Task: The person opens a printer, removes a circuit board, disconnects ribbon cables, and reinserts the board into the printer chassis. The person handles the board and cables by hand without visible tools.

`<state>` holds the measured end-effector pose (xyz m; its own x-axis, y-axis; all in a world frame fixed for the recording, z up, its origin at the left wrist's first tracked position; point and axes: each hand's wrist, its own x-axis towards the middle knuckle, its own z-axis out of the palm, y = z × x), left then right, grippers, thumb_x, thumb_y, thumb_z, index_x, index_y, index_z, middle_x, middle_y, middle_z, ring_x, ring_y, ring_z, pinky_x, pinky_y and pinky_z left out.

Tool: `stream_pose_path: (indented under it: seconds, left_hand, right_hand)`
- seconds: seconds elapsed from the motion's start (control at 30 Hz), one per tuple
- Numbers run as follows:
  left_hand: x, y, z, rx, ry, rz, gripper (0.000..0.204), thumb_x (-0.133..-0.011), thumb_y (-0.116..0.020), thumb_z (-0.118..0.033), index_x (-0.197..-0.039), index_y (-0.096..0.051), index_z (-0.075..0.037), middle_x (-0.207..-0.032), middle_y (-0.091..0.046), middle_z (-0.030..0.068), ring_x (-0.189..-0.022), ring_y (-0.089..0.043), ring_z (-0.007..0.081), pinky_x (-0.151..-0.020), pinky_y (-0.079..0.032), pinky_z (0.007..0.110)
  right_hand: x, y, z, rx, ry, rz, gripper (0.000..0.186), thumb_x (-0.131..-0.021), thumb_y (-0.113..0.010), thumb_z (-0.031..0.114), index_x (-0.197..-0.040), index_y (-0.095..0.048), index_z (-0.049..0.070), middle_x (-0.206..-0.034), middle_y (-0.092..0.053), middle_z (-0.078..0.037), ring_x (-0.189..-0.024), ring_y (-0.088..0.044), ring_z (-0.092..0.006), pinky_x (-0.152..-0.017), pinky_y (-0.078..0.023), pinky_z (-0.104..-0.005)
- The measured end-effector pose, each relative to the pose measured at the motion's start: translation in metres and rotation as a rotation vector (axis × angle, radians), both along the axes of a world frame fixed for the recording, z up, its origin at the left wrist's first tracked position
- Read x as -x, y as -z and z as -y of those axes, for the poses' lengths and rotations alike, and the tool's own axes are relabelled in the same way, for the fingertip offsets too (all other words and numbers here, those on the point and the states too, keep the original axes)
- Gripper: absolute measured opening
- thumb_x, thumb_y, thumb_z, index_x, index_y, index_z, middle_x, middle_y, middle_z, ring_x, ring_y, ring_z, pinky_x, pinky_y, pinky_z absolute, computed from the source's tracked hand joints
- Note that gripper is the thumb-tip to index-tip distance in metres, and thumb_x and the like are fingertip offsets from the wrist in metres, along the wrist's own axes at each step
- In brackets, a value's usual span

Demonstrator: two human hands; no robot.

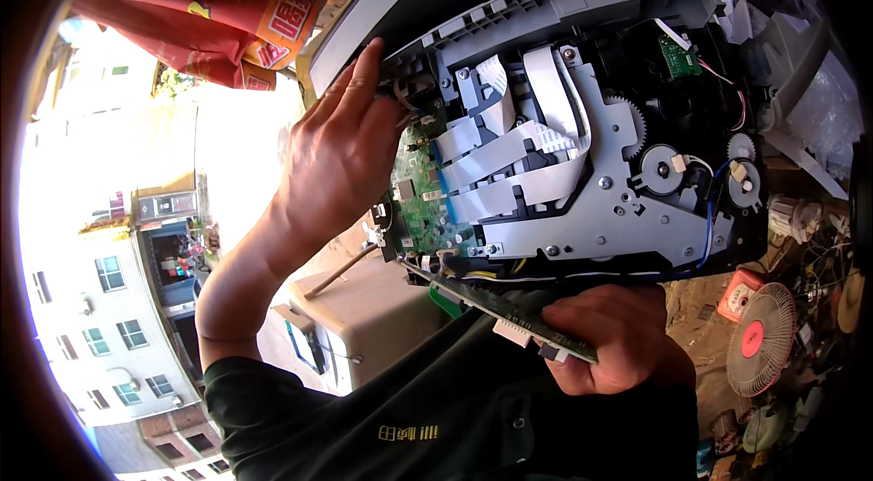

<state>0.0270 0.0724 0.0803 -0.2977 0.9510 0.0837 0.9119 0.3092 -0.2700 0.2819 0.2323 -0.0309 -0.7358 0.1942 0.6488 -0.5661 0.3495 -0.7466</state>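
Opened machine [596, 208], loose circuit board [502, 309] at its lower edge.
Your right hand [611, 335] grips the board by one end; your left hand [335, 152] lies at the machine's left edge, fingertips partly hidden, so cannot tell if it holds anything. Step, as judged: handling the board out or in. Next move likely calls for checking wires before shifting it.

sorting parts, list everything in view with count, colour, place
opened machine: one, grey and black, centre
ribbon cables: several, white, on machine
mainboard: one, green, machine's left
motors: two, silver, machine's right
loose board: one, greenish, right hand
sheet: one, mostly red, upper left
boxy object: one, cream, lower centre
buildings: several, whitish, left
fan: one, pinkish, right
clutter: uncountable, mixed, lower right
shirt: one, black, bottom
left hand: one, machine's left end
right hand: one, on loose board
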Motion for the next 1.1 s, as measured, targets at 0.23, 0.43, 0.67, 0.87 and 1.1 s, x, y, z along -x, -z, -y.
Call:
stream_pose_path:
  seconds: [0.23, 0.43, 0.67, 0.87, 1.1]
  left_hand:
    - [-0.001, 0.001, -0.002, 0.047, 0.028, -0.069, 0.008, -0.081, -0.067, 0.003, -0.087, -0.063, -0.001, -0.141, -0.056, 0.0351, -0.115, -0.069, 0.0429, -0.082, -0.063, 0.045]
    - [-0.001, -0.002, -0.008, 0.088, 0.002, -0.033, 0.007, -0.078, -0.067, 0.003, -0.084, -0.065, -0.001, -0.142, -0.055, 0.0335, -0.11, -0.071, 0.0398, -0.076, -0.063, 0.043]
    - [-0.001, -0.008, -0.012, 0.057, -0.031, 0.074, 0.007, -0.078, -0.068, 0.004, -0.082, -0.065, -0.001, -0.14, -0.057, 0.031, -0.099, -0.073, 0.0358, -0.07, -0.063, 0.043]
    - [0.005, -0.006, -0.007, 0.063, 0.105, -0.023, 0.008, -0.078, -0.069, 0.002, -0.079, -0.062, 0.0, -0.141, -0.056, 0.0324, -0.094, -0.074, 0.0349, -0.072, -0.064, 0.042]
    - [0.007, -0.005, -0.009, 0.082, 0.138, -0.067, 0.014, -0.075, -0.071, 0.002, -0.071, -0.059, -0.001, -0.146, -0.054, 0.0317, -0.095, -0.075, 0.0317, -0.073, -0.064, 0.04]
  right_hand:
    - [0.004, -0.003, 0.002, 0.014, 0.001, -0.004, 0.037, -0.088, -0.074, 0.004, -0.119, -0.058, -0.008, -0.084, -0.071, -0.011, -0.066, -0.069, -0.0233, -0.06, -0.055, -0.0306]
    - [0.005, -0.001, 0.007, 0.092, -0.021, 0.018, 0.036, -0.09, -0.073, 0.001, -0.12, -0.056, -0.009, -0.083, -0.07, -0.011, -0.061, -0.066, -0.0232, -0.056, -0.053, -0.0309]
    - [0.004, -0.004, 0.004, 0.097, -0.008, 0.066, 0.027, -0.089, -0.073, 0.005, -0.111, -0.065, -0.008, -0.093, -0.074, -0.013, -0.066, -0.072, -0.0216, -0.06, -0.058, -0.0293]
    - [0.005, 0.0, 0.003, 0.135, -0.115, 0.028, 0.035, -0.093, -0.07, -0.001, -0.122, -0.053, -0.011, -0.079, -0.066, -0.012, -0.06, -0.067, -0.0218, -0.053, -0.053, -0.0307]
    - [0.005, -0.002, 0.002, 0.066, 0.007, 0.005, 0.035, -0.088, -0.075, 0.001, -0.118, -0.06, -0.009, -0.088, -0.07, -0.014, -0.065, -0.069, -0.023, -0.058, -0.056, -0.0307]
